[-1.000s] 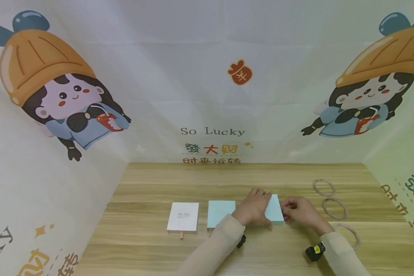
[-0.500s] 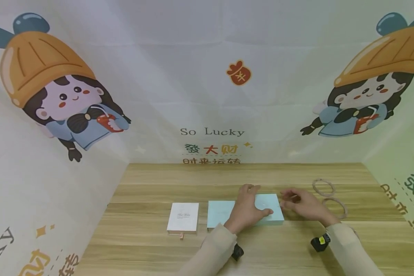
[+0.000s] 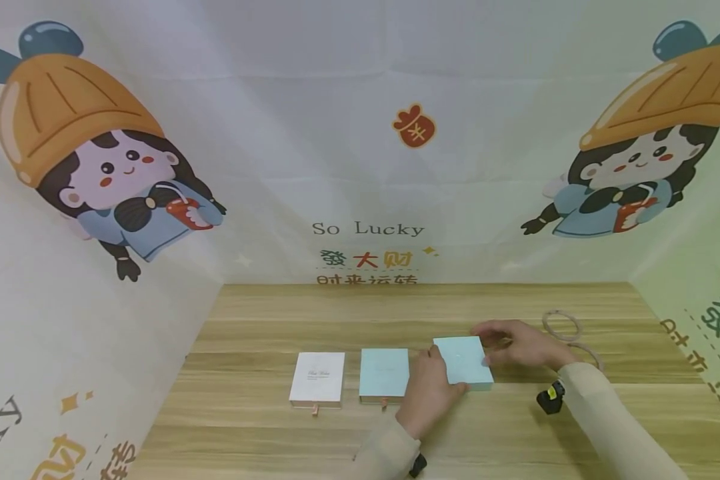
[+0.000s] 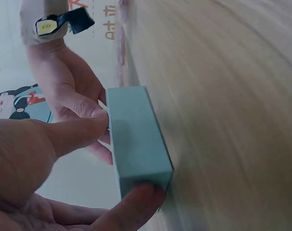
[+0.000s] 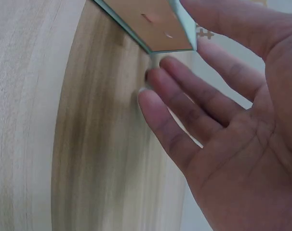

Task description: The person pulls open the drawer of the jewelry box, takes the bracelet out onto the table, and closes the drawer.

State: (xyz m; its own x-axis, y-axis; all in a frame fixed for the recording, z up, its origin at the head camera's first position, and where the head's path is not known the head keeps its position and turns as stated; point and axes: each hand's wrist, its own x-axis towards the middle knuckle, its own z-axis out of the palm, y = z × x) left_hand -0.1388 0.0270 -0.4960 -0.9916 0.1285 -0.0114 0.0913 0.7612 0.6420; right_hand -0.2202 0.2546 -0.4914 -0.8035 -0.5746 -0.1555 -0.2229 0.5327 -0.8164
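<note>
A turquoise drawer box point(image 3: 463, 360) lies on the table between both hands. My left hand point(image 3: 429, 387) holds it at the near left corner, thumb along the near edge and fingers against the left side. In the left wrist view its thumb and one finger press on the box point(image 4: 139, 134). My right hand point(image 3: 516, 343) is around the far right corner; its thumb is near the box's brown end face point(image 5: 151, 24), where a small pink mark shows. In the right wrist view the other fingers point(image 5: 170, 125) extend loosely past the box. Whether they touch it is unclear.
A second turquoise drawer box point(image 3: 384, 373) and a white drawer box point(image 3: 318, 379) lie in a row to the left, each with a ribbon tab facing forward. Behind the right hand are two ring-shaped bangles point(image 3: 563, 325), one partly hidden. Printed cloth point(image 3: 360, 173) walls the table.
My left hand has come off the box's top toward me and the left side. My right hand has shifted back toward the far corner. The box has hardly moved.
</note>
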